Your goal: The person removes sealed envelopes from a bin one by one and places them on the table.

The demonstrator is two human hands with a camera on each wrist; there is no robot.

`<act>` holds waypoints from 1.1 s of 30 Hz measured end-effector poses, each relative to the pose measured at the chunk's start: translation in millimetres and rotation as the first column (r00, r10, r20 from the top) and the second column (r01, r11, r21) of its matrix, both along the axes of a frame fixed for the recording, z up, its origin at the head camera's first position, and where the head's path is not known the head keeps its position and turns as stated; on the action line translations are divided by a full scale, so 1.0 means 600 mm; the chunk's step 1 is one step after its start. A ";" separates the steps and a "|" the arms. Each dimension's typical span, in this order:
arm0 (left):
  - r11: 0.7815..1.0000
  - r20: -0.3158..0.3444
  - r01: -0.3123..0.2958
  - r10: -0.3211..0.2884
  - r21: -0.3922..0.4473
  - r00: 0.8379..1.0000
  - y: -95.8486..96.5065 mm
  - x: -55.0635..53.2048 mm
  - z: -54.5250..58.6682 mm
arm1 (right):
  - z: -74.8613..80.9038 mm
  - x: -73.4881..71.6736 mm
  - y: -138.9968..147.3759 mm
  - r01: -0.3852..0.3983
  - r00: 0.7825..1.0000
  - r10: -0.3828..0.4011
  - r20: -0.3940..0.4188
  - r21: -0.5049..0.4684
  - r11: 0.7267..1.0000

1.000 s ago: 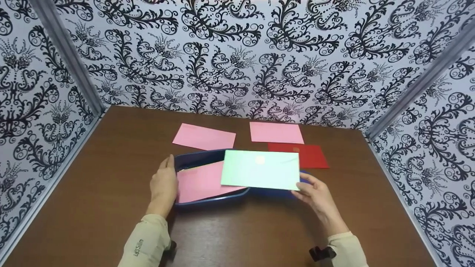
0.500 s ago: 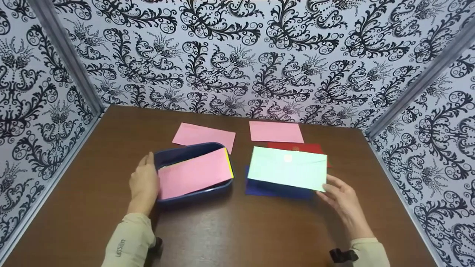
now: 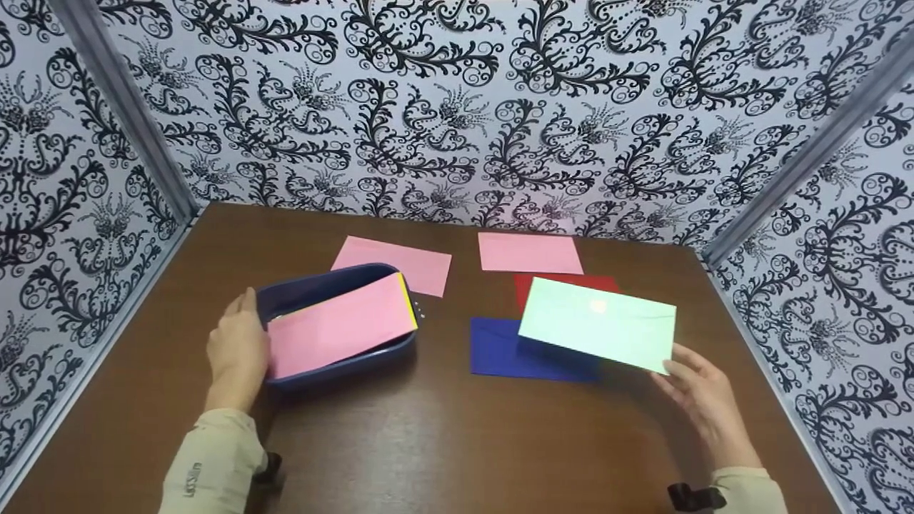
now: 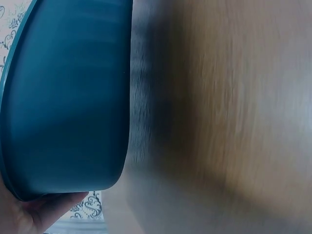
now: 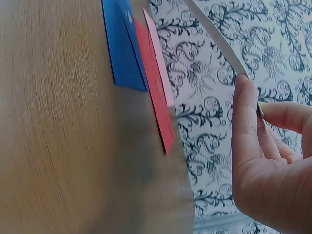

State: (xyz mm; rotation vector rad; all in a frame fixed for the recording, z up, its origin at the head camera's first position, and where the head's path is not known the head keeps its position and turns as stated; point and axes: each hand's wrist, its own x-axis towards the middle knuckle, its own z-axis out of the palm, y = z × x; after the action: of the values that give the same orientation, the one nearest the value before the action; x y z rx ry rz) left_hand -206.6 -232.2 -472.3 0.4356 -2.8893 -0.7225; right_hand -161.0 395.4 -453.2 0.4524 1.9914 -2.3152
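Observation:
My left hand (image 3: 239,350) grips the left end of a dark blue plastic bin (image 3: 335,368). In the left wrist view the bin's wall (image 4: 68,107) fills the left side, and part of the hand (image 4: 34,214) shows at its rim. Inside the bin lies a pink envelope (image 3: 343,325), with a yellow edge showing at its right end. My right hand (image 3: 707,400) pinches a light green envelope (image 3: 600,325) by its lower right corner, between thumb and fingers. That envelope hangs above the table, partly covering a blue envelope (image 3: 496,350) and a red envelope (image 3: 525,289).
Two pink envelopes lie at the back of the brown table (image 3: 457,442), the left one (image 3: 428,275) partly behind the bin and the right one (image 3: 530,253) near the back wall. Black-and-white patterned walls (image 3: 428,107) enclose the table's back and sides.
My left hand has moved the bin leftward. My right hand has carried the light green envelope rightward, from over the bin's right end, uncovering more of the bin and the blue envelope.

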 end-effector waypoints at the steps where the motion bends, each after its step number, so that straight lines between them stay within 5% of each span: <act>1: 1.000 0.005 -0.003 0.003 0.000 1.000 -0.004 0.001 0.000 | -0.001 0.001 0.005 0.004 1.000 -0.004 -0.001 -0.008 1.000; 33: 0.995 0.086 -0.102 0.100 0.014 0.991 -0.132 0.037 -0.005 | -0.041 0.019 0.152 0.161 0.968 -0.110 0.227 -0.220 0.962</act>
State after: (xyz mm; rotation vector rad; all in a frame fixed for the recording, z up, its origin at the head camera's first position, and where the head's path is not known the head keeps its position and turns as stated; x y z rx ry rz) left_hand -184.2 -311.2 -475.3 0.6254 -2.9160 -0.7315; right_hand -149.7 486.4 -477.6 0.8032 1.6113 -2.4231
